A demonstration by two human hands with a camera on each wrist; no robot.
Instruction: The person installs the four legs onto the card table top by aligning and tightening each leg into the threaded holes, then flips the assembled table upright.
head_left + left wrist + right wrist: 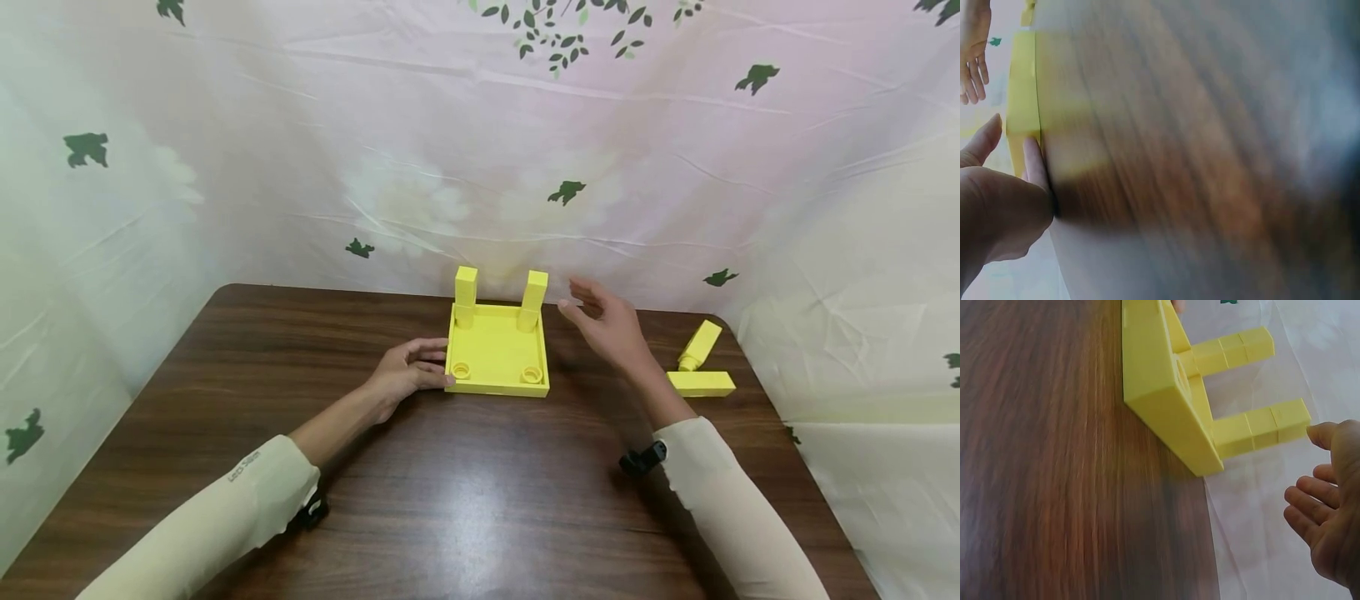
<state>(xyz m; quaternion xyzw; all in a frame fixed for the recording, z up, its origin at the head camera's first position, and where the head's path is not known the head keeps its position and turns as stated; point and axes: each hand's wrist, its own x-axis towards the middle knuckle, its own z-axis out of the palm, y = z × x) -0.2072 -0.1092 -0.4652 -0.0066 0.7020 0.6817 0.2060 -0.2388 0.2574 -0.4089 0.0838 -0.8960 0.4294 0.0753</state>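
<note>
A square yellow base [497, 354] with a low raised rim lies flat on the table. Square yellow posts stand upright at its two far corners, the left post [466, 287] and the right post [534, 292]. Its near corners have round sockets, a left one [461, 371] and a right one [532, 375]. My left hand [402, 375] rests its fingers against the base's left side, near the front corner. To the right of the right post, my right hand [606, 327] is raised with loosely bent fingers and holds nothing. A small gap separates its thumb from that post.
Two loose yellow posts lie on the table's right side. One post [701, 343] points away at a slant and shows a round peg; the other post [701, 384] lies crosswise in front. A patterned cloth [480, 167] hangs behind the brown table [465, 483].
</note>
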